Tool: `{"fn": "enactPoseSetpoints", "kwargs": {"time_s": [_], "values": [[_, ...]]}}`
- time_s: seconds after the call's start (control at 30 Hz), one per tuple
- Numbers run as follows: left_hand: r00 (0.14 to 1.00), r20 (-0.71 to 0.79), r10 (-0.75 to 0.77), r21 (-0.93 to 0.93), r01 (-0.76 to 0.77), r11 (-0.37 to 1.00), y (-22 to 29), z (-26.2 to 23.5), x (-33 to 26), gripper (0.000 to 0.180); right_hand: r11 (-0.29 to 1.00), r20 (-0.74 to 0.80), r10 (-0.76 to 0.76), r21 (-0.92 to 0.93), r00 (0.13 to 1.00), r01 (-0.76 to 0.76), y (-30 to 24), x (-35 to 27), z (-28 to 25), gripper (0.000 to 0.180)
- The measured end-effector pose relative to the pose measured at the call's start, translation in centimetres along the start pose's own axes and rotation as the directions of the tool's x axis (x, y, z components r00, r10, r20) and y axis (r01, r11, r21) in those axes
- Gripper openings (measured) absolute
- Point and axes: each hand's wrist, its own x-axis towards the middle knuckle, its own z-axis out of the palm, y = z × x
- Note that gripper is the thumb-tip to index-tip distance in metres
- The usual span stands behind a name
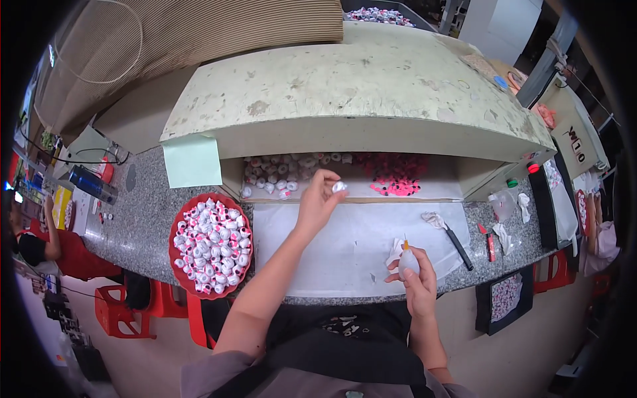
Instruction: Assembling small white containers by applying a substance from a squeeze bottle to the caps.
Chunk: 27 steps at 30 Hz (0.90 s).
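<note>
My left hand (317,204) pinches a small white rounded piece (339,187) at the front of the shelf opening. In my right hand (421,285) is a white squeeze bottle (409,263) with a thin yellow nozzle pointing up; a crumpled white tissue (394,253) shows beside it. Beneath both hands lies a white sheet (312,265). Loose white pieces (269,174) fill the left part of the shelf, and small pink and black pieces (396,178) are heaped to their right. At my left, a red scalloped bowl (178,262) is piled with white, pink and black pieces.
A black-handled brush-like tool (458,249) rests across the sheet's right edge. Beyond it are a red marker-like tube (491,247), crumpled tissues (502,237) and a clear plastic container (502,205). Red stools (123,312) stand below left; a black bin (504,302) stands below right.
</note>
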Motion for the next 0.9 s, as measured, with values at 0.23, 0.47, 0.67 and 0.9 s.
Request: {"fn": "enactPoseSetpoints", "kwargs": {"time_s": [0.23,0.47,0.67,0.9], "values": [[0.933,0.281,-0.223,-0.810,0.355,0.466,4.1,-0.5,-8.8,0.030,0.985,-0.102,-0.173,-0.037,0.980,0.170,-1.3,0.1,1.1,0.033],[0.975,0.207,-0.081,-0.865,0.221,0.451,4.4,-0.3,-11.9,0.036,0.898,-0.275,-0.302,0.241,0.913,0.369,-2.9,0.1,3.8,0.029],[0.971,0.238,-0.006,-0.856,0.213,0.471,4.5,-0.2,-12.4,0.037,0.833,-0.112,-0.551,-0.134,0.827,0.537,-2.6,-1.1,4.1,0.039],[0.980,0.198,-0.002,-0.823,0.167,0.543,5.0,-0.1,-12.5,0.035,0.684,0.167,-0.640,-0.321,0.750,0.655,-2.8,-1.9,4.0,0.041]]}}
